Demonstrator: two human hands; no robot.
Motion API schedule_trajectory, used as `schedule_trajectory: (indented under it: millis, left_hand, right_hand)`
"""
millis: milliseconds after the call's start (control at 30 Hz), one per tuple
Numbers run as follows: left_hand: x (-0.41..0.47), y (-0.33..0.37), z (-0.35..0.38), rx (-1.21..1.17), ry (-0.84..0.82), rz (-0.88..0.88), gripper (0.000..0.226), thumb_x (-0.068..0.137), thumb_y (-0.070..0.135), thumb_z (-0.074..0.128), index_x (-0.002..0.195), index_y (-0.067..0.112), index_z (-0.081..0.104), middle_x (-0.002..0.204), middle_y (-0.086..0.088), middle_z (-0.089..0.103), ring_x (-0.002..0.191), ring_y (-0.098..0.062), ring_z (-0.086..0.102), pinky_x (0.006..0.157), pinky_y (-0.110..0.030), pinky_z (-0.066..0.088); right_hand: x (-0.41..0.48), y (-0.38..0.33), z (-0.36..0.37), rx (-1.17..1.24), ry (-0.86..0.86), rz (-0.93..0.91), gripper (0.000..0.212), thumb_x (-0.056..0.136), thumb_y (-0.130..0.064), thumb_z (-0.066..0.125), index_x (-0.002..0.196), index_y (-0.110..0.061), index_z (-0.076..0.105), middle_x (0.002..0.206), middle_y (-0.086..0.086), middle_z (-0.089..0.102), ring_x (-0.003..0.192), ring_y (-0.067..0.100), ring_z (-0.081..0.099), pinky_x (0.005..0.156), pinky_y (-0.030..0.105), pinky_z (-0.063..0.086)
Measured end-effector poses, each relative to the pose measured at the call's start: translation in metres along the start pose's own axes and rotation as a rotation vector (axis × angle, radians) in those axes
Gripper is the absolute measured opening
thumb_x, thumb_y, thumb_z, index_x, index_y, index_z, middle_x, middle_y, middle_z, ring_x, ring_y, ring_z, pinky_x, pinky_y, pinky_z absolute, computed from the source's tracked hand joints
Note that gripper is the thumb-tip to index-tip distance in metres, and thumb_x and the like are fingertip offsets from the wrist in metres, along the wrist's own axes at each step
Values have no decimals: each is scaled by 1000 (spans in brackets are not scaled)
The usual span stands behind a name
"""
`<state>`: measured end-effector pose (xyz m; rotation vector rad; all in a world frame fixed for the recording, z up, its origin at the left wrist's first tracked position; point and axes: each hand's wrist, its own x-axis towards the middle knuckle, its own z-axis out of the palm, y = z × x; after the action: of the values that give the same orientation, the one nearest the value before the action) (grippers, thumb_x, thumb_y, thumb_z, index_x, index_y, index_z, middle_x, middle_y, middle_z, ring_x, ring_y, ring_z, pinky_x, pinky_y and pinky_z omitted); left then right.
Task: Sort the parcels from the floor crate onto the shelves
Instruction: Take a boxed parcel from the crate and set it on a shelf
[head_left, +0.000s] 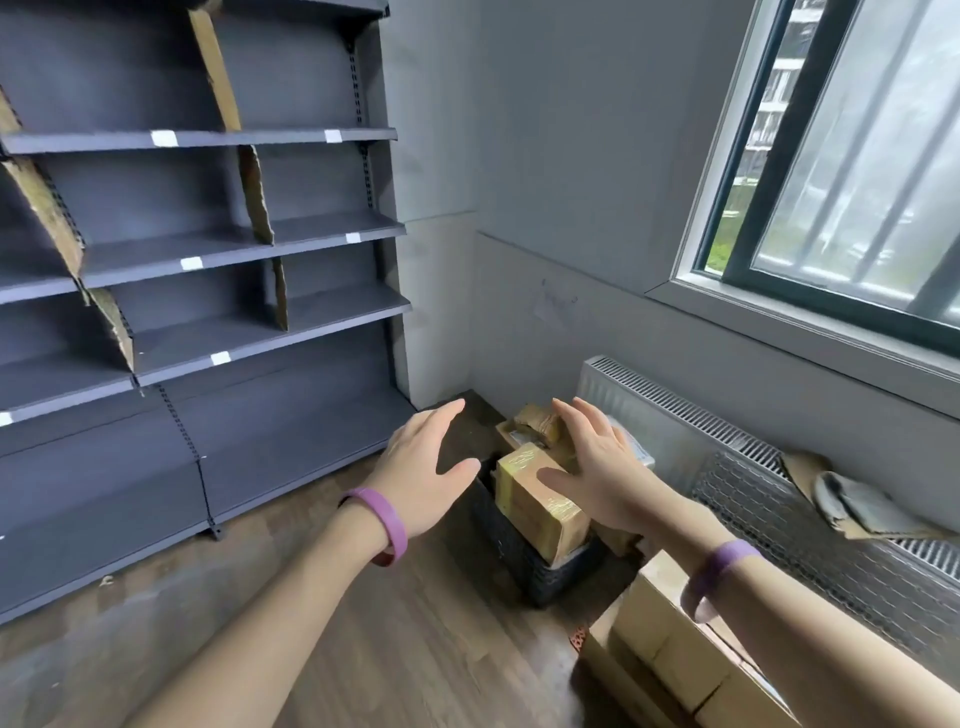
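Observation:
A black floor crate (519, 551) stands in the corner with several cardboard parcels in it. On top lies a taped brown parcel (535, 499); a smaller one (537, 421) sits behind it. My left hand (423, 467) hovers open to the left of the crate, fingers spread, holding nothing. My right hand (597, 462) is open above the taped parcel, its thumb near the top face; I cannot tell if it touches. The grey shelves (249, 244) on the left hold no parcels, only upright cardboard dividers (254, 192).
A white radiator (675, 415) and a metal mesh panel (831, 551) run along the right wall under the window. Flat cardboard boxes (670, 654) lie at the lower right beside the crate. Torn cardboard (852, 499) rests on the mesh. Wooden floor lies in front of the shelves.

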<state>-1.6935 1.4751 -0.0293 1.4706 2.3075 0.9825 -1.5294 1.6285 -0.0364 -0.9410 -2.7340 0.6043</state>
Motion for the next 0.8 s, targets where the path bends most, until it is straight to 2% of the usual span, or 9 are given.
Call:
schedule_trajectory:
  millis: [233,567,800]
  left_hand:
    - [114,-32,17,13,-30,-1,62,93,36,51,147,35,21,151,12,26,139,-11,24,109,-31,26]
    - [322,-91,33,52,-57,-138,64,92,38,51,147,36,18,152,10,26,139,-16,26,109,-37,30]
    - [441,-93,66,-3,-165,-94,64,93,36,51,147,34,19,152,8,25,140,-15,25,110,-37,29]
  right_hand:
    - [115,36,12,39,19,21,80,91,-41,57,152,-29,7,160,-3,2,146,30,5,116,44,17]
    - [334,103,27,81,-45,62,78,92,-41,55,151,-30,6,160,-3,1,147,31,3,117,46,17]
    - [415,158,11,74,-29,162,78,91,-40,57,151,-30,8,161,-1,3,146,33,4,117,48,18]
